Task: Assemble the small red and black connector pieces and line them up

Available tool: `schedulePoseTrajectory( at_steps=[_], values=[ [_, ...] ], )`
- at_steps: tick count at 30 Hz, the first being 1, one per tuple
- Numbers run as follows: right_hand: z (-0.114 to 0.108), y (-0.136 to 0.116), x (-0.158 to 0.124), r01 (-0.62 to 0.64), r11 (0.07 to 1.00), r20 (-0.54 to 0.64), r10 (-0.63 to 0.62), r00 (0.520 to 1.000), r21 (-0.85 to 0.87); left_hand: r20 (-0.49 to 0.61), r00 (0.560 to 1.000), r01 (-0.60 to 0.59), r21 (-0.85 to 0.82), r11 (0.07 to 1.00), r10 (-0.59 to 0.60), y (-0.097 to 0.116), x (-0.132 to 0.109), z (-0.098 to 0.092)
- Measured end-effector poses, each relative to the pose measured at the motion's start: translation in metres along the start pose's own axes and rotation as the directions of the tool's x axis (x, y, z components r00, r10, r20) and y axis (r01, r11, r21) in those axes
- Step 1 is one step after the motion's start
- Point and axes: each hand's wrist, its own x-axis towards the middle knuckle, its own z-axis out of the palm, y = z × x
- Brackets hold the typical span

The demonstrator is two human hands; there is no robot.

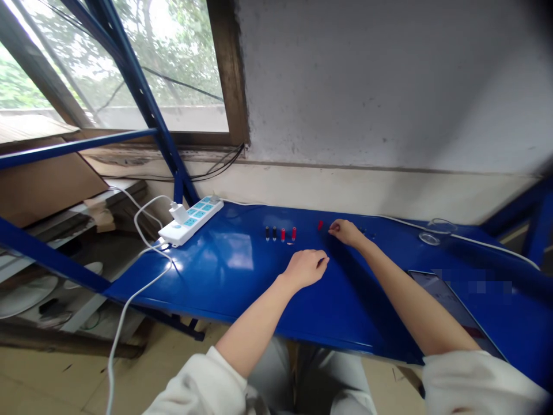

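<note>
Two black point(271, 233) and two red small cylinders point(288, 234), like plug connectors with pale lower ends, stand in a row on the blue table point(207, 288). My left hand point(306, 270) is closed just in front of the row, fingertips curled together. Anything inside it is too small or hidden to make out. To its right, my right hand point(344, 231) has its fingertips pinched together above the table. Close to those fingertips sits a short red piece point(320, 225). Some small dark bits point(367, 233) show beyond my right wrist.
A white power strip point(194, 222) with a plugged-in charger point(178, 213) lies at the left, its cable trailing off the table. On the right are a tablet-like screen point(449, 305) and a clear round container point(430, 238). A white cable point(484, 240) runs along the back.
</note>
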Motion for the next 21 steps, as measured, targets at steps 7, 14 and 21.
schedulePoseTrajectory(
  at_steps=[7,14,21],
  values=[
    [0.013,-0.005,0.005,0.028,0.998,-0.046,-0.025,0.999,0.05,-0.027,0.997,0.068,0.035,0.997,-0.067,0.001,0.001,-0.001],
    [0.012,-0.009,0.01,-0.024,0.999,0.028,0.023,0.999,0.032,-0.268,0.878,0.408,-0.009,0.913,-0.396,-0.006,0.004,-0.008],
    [0.01,-0.014,0.014,-0.032,0.999,0.063,0.031,0.998,0.021,-0.2,0.86,0.485,0.03,0.874,-0.47,-0.019,0.006,-0.009]
  ],
)
